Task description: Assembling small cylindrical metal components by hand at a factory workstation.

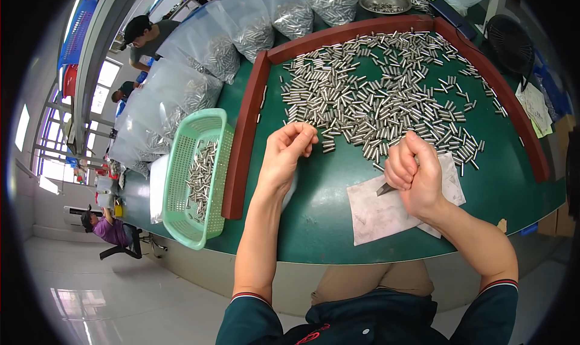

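My left hand point(285, 154) is closed in a pinch at the left front edge of the spread of short metal pins point(386, 94); whatever its fingertips hold, if anything, is hidden. To the right, my right hand point(418, 174) is curled into a fist over a stained white cloth or paper sheet point(370, 219). From below that fist sticks out the short, flat end of a grey metal tool point(384, 190); the rest of it is covered by my fingers. The shiny cylindrical pins lie loose, in several directions, on the green tabletop point(314, 224).
A dark red wooden frame point(248, 133) borders the pins at left, back and right. Left of it stands a green plastic basket point(219, 182) with pins inside. Clear bags of pins point(254, 34), a metal bowl point(384, 3) and a black fan point(509, 43) line the far side. Other people sit at left.
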The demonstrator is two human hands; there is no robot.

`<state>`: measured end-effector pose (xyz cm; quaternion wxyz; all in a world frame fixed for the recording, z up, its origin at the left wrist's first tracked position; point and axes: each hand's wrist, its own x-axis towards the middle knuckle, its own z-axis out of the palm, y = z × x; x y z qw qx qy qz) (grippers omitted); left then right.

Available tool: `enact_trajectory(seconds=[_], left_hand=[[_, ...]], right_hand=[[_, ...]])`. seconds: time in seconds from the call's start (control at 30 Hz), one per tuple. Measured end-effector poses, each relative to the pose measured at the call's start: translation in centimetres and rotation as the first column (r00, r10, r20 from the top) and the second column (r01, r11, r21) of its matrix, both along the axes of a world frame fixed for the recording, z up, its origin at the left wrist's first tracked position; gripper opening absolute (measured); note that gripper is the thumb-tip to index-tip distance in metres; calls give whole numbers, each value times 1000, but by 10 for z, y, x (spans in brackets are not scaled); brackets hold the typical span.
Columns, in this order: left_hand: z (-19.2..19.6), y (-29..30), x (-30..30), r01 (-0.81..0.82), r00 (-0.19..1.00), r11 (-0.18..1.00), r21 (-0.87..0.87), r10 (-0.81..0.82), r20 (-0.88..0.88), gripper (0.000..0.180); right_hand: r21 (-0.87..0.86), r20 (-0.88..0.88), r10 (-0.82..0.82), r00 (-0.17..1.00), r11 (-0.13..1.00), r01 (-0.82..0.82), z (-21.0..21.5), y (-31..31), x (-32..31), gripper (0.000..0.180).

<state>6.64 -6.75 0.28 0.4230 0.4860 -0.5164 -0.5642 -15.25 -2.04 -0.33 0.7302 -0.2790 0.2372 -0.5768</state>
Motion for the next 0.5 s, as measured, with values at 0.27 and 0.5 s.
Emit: enact_trajectory(seconds=[0.27, 0.5], left_hand=[[2, 4, 4, -9, 994, 993, 118, 22, -106, 14], [4, 4, 1, -15, 996, 994, 109, 24, -87, 15]], right_hand=[[30, -26, -22, 999, 999, 23, 3, 1, 3, 43], [48, -11, -30, 1000, 998, 30, 2, 0, 2, 43]])
